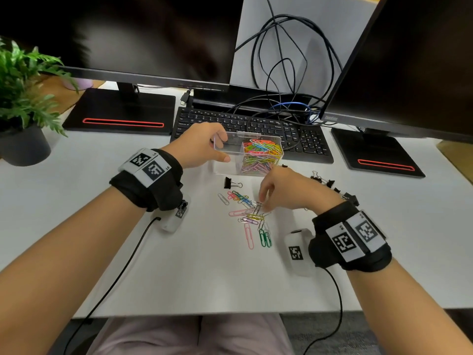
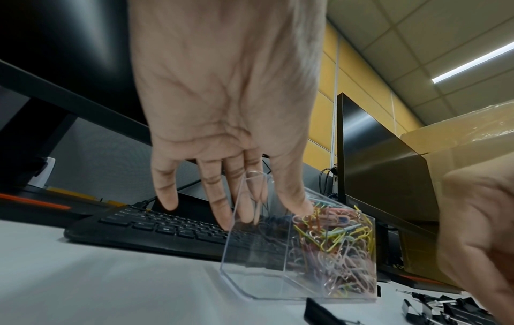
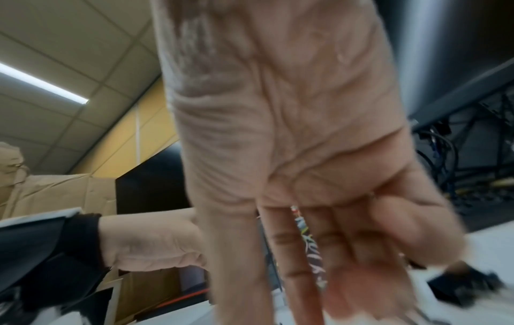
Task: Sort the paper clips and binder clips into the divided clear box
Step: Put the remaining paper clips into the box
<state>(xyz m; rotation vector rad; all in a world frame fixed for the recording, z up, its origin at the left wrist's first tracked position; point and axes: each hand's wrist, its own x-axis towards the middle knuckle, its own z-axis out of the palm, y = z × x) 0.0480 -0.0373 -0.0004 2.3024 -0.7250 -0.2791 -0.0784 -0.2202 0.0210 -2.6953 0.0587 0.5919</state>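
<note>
Head view, nearest first: loose paper clips (image 1: 249,219) lie scattered on the white bench (image 1: 128,252), and the right hand (image 1: 286,190) hangs over them, fingers pointing down at the pile; whether it pinches a clip I cannot tell, since the right wrist view is blurred. One binder clip (image 1: 231,182) lies beyond, with more binder clips (image 1: 332,187) off to the right. Farther back, the left hand (image 1: 202,147) grips the divided clear box (image 1: 249,155), whose right compartment holds coloured clips while the left looks empty. Tangled clips could come up in a clump and spill. The box's far wall is hard to make out.
</note>
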